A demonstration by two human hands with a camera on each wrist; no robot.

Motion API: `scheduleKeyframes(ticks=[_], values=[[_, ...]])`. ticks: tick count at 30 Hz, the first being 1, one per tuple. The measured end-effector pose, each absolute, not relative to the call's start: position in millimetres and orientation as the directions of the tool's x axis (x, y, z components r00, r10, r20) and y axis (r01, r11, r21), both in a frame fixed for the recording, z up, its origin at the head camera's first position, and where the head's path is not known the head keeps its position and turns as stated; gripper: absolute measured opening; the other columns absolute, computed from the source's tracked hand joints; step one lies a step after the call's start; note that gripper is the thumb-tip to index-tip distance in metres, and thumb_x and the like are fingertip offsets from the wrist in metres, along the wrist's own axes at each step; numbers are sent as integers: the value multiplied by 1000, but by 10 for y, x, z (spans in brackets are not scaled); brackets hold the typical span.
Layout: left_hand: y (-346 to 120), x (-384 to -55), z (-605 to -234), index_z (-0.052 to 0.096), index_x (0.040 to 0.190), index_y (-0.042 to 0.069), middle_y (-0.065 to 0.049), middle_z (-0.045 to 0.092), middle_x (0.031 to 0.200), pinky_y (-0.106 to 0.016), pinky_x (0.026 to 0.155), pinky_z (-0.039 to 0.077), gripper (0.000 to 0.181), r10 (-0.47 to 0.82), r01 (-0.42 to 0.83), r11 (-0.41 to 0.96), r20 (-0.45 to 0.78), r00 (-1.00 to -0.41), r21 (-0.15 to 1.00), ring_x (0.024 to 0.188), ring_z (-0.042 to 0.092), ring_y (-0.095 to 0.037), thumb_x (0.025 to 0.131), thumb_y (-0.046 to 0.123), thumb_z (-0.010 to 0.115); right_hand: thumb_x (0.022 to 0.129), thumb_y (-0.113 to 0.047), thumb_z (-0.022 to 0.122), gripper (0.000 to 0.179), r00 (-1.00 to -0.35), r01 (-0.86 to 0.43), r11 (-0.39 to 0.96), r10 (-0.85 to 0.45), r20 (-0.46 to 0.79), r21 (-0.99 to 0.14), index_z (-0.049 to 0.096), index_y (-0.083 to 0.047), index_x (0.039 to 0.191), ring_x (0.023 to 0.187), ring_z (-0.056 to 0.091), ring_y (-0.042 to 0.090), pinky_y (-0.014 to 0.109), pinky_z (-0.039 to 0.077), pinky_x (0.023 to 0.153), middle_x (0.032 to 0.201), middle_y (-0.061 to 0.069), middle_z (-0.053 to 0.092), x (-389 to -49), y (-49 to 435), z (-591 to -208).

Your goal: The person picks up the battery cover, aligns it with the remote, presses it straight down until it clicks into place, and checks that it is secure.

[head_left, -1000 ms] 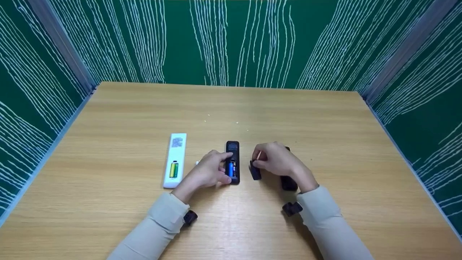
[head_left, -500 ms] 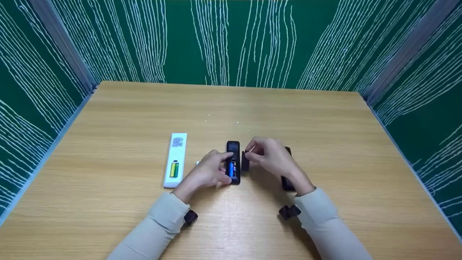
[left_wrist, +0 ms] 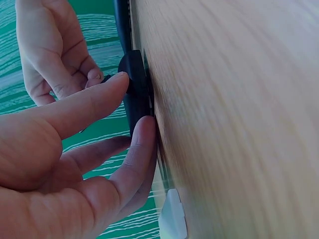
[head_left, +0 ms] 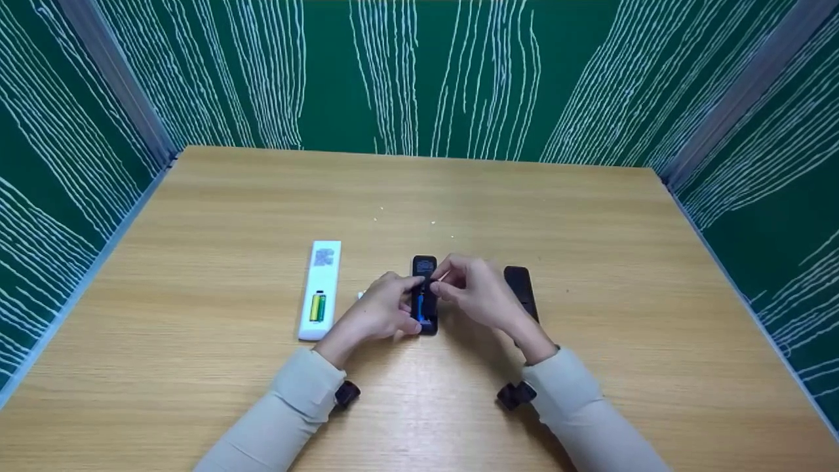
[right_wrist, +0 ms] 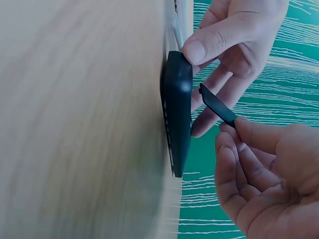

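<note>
A black remote control (head_left: 425, 265) lies back side up on the table, its battery compartment uncovered and a blue battery (head_left: 421, 308) visible inside. My left hand (head_left: 377, 311) holds this remote, the thumb at its near end and a finger pressing on its back. Between thumb and fingers, my right hand (head_left: 478, 292) pinches a thin black battery cover (right_wrist: 215, 106). The right wrist view shows that cover tilted above the remote, apart from it. In the head view it partly hides the compartment.
To the left lies a white remote control (head_left: 321, 278) with yellow and green batteries (head_left: 318, 307) exposed. A small white piece (left_wrist: 173, 216) rests beside my left hand. Another black remote (head_left: 519, 285) lies at the right, partly behind my right hand. Tiny white crumbs (head_left: 432, 223) dot the table.
My right hand has carried the battery cover leftward from beside the second black remote to over the open compartment. The left hand has stayed on the middle remote.
</note>
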State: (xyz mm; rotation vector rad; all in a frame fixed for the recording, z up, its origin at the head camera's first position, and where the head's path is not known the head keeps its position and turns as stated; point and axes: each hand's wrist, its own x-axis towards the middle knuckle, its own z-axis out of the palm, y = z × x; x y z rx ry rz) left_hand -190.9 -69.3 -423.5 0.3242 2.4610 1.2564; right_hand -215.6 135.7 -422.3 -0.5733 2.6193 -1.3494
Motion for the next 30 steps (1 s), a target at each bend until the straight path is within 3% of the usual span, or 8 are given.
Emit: scheduleKeyframes(ticks=[17,30], values=[[-707,-1927,-4273,48,157,0,-23,55,130,-42,103,51,89,373,102,595,-162,-913,797,110,57,-30,77,-7,85,97,-8,77,6,-900,-320,533,-430,74,-784,74,-9,103,69,62,11,22,46,60,83,1,76,-2165,1319,-4297],[-697,-1925,-4250,46,160,5,-21,54,132,-41,101,52,92,369,86,606,-184,-911,791,108,56,-28,77,-9,85,98,-7,76,4,-900,-324,557,-430,68,-765,74,-8,102,79,67,13,28,53,71,89,2,77,-2175,1297,-4305]])
